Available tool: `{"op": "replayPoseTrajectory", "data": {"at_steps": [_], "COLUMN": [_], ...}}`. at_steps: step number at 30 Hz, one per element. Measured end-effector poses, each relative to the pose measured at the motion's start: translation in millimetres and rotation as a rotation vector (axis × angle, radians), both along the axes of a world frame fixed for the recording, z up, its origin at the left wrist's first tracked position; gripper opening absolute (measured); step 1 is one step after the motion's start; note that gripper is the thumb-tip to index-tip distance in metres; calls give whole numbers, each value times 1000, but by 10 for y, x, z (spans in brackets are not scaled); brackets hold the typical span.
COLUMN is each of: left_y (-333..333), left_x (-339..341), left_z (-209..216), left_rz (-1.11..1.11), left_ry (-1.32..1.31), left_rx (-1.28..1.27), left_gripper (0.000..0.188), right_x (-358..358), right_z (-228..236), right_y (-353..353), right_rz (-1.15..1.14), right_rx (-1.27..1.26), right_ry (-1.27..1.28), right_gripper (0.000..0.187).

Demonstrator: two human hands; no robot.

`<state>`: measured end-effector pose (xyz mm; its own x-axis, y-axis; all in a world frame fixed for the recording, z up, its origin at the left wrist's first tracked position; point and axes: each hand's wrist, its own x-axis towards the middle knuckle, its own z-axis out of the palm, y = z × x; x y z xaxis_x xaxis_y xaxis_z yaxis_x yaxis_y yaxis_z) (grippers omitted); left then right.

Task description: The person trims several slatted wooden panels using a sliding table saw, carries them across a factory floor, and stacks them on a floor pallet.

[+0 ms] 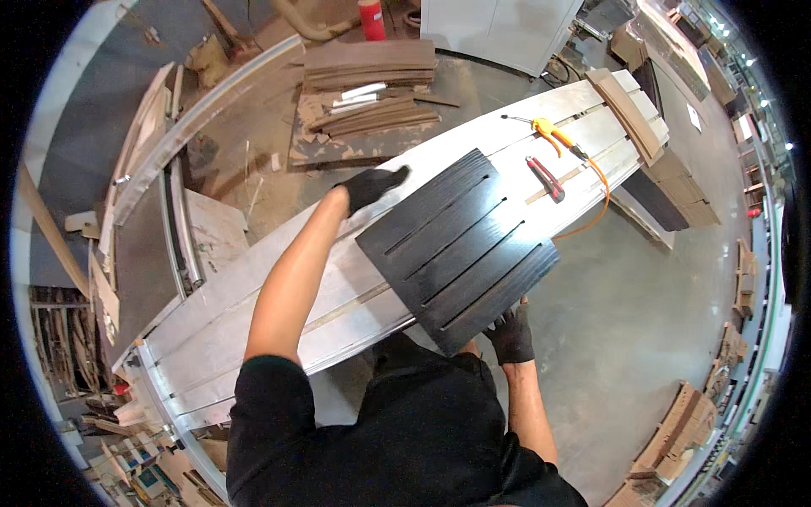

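A black rectangular panel (456, 245) with several long slots lies slantwise on the long silver metal table (338, 279), its near corner jutting past the table's edge. Layered lines along its right side suggest more than one board, though I cannot tell for sure. My left hand (376, 189), in a dark glove, is stretched out flat over the table beside the panel's far left edge, apart from it. At the panel's near right edge my right hand (512, 335), also gloved, grips it; some fingers are hidden beneath. A yellow air blow gun (553, 135) and a red utility knife (546, 178) lie beyond the panel.
An orange hose (605, 190) runs from the blow gun over the table's right edge. A brown board (625, 116) lies across the table's far end. Stacked brown boards (369, 68) sit on a low platform behind. Cardboard boxes (680, 190) stand at the right.
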<state>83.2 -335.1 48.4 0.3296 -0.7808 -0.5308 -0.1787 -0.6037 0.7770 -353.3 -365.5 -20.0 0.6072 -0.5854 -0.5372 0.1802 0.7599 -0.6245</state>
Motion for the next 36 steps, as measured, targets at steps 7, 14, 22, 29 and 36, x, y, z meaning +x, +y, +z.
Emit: {"op": "replayPoseTrajectory", "data": {"at_steps": [7,14,22,29,36], "left_y": [-344,-355,-405,-132,-267], "left_x": [-228,-150,-416,-704,-746], "left_z": [1,-28,-546,-310,-477], "left_rz": [-294,-289,-299,-215,-261], "left_ry": [174,293,752,716,614], "left_rx": [165,196,53,118,19], "left_gripper": [92,81,72,73,48], "right_x": [354,565,348,209,37], "right_z": [257,372,164,224,-18], "right_y": [240,137,429,757,782], "right_rz": [-216,-215,-321,-397,-430], "right_rx": [43,-18,-20,82,71], "right_ry": [54,71,76,-40,-173], "right_gripper": [68,67,62,68,64]}}
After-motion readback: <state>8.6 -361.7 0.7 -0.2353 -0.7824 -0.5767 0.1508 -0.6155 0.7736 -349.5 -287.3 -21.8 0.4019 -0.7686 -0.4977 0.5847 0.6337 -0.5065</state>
